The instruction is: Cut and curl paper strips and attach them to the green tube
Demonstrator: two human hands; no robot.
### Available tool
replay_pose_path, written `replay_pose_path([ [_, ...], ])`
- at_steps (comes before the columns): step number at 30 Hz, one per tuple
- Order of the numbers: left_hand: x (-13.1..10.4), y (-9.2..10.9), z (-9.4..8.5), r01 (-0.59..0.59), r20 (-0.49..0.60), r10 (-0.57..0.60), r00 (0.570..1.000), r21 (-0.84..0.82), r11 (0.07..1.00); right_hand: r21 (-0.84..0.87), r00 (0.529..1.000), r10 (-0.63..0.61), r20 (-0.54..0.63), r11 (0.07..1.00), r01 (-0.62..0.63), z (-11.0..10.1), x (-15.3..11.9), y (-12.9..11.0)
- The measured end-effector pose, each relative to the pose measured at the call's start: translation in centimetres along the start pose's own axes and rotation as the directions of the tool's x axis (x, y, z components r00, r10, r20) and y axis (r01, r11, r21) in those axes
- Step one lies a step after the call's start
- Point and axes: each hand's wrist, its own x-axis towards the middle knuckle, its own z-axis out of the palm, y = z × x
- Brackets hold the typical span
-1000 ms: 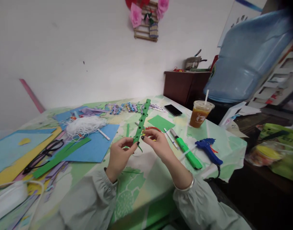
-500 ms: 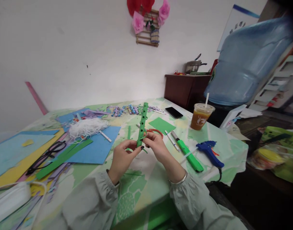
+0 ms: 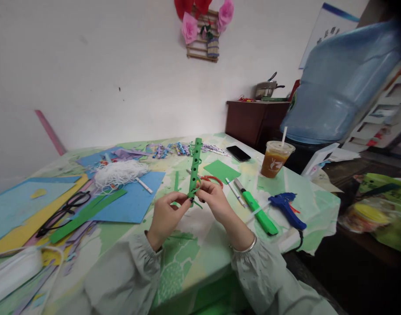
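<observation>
A green paper strip (image 3: 195,164) with a row of punched holes stands nearly upright between my hands, above the table. My left hand (image 3: 167,214) pinches its lower end between thumb and fingers. Close by on the right, my right hand (image 3: 215,201) has its fingers closed at the strip's lower right edge, where a thin green curl of paper pokes out. Whether it grips the curl or the strip's edge is hidden by the fingers. Behind the strip lie scissors with orange-red handles (image 3: 214,179), partly covered by my right hand.
To the right are a green-handled utility knife (image 3: 258,212), a white pen (image 3: 235,192), a blue glue gun (image 3: 287,210), an iced drink (image 3: 276,158) and a phone (image 3: 238,153). Leftward lie white string (image 3: 120,175), glasses (image 3: 64,212), blue paper (image 3: 131,203) and green strips (image 3: 85,216).
The strip's top has shifted slightly up and left, with a small tilt. My left fingertips have moved a little up at its lower end. Both hands stay closed.
</observation>
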Motion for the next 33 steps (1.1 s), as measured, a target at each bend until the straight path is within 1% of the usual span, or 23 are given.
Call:
replay_pose_path([
  [5,0.2,-0.1,0.0,0.106,0.1,-0.096,0.99,-0.093,0.99,-0.003,0.999,0.015,0.03,1.0,-0.015,0.1,-0.3,-0.1],
  [8,0.2,-0.2,0.0,0.118,0.117,-0.103,0.988,-0.123,0.985,-0.028,0.999,0.019,0.041,0.999,-0.018,0.2,-0.2,-0.1],
  [11,0.3,-0.4,-0.1,0.115,0.064,-0.108,0.992,-0.13,0.985,-0.093,1.0,-0.017,0.006,0.996,0.017,0.3,0.0,-0.2],
  [14,0.5,-0.6,-0.3,0.124,-0.004,-0.125,0.992,-0.135,0.983,-0.197,0.992,-0.09,-0.087,0.978,0.071,0.0,-0.8,-0.4],
  [16,0.7,-0.7,-0.5,0.124,-0.049,-0.131,0.99,-0.134,0.983,-0.287,0.975,-0.151,-0.163,0.953,0.099,-0.5,-2.3,-0.7],
  [19,1.0,-0.9,-0.8,0.133,-0.107,-0.149,0.983,-0.144,0.981,-0.428,0.936,-0.25,-0.246,0.895,0.126,-2.0,-6.0,-1.3],
  [21,1.1,-1.0,-1.0,0.139,-0.131,-0.16,0.978,-0.153,0.978,-0.663,0.887,-0.396,-0.237,0.733,0.151,-3.4,-8.4,-2.1],
  [23,1.3,-1.2,-1.2,0.146,-0.146,-0.17,0.975,-0.161,0.976,-0.792,0.853,-0.453,-0.258,0.606,0.082,-4.8,-9.8,-3.4],
  [24,1.4,-1.2,-1.2,0.148,-0.153,-0.174,0.973,-0.17,0.974,-0.835,0.859,-0.437,-0.266,0.55,0.021,-5.4,-9.8,-4.2],
  [25,1.4,-1.3,-1.3,0.15,-0.156,-0.179,0.971,-0.182,0.972,-0.868,0.887,-0.372,-0.273,0.493,-0.06,-5.8,-9.4,-5.0],
  [26,1.5,-1.4,-1.3,0.153,-0.157,-0.186,0.97,-0.199,0.968,-0.901,0.927,-0.28,-0.249,0.417,-0.116,-6.1,-8.6,-5.7],
  [27,1.6,-1.5,-1.3,0.155,-0.157,-0.191,0.969,-0.22,0.963,-0.937,0.961,-0.172,-0.218,0.312,-0.157,-6.1,-7.3,-6.2],
  [28,1.7,-1.5,-1.4,0.155,-0.158,-0.197,0.968,-0.246,0.957,-0.966,0.978,-0.065,-0.197,0.186,-0.182,-5.9,-5.8,-6.5],
  [29,1.7,-1.5,-1.4,0.156,-0.154,-0.204,0.967,-0.274,0.949,-0.973,0.983,-0.032,-0.183,0.147,-0.176,-5.5,-4.2,-6.4],
  [30,1.8,-1.5,-1.4,0.158,-0.148,-0.211,0.966,-0.303,0.94,-0.978,0.986,-0.011,-0.168,0.128,-0.165,-5.1,-2.5,-6.0],
  [33,2.0,-1.3,-1.7,0.157,-0.125,-0.225,0.966,-0.404,0.901,-0.981,0.984,0.057,-0.171,0.077,-0.175,-3.6,1.9,-3.2],
])
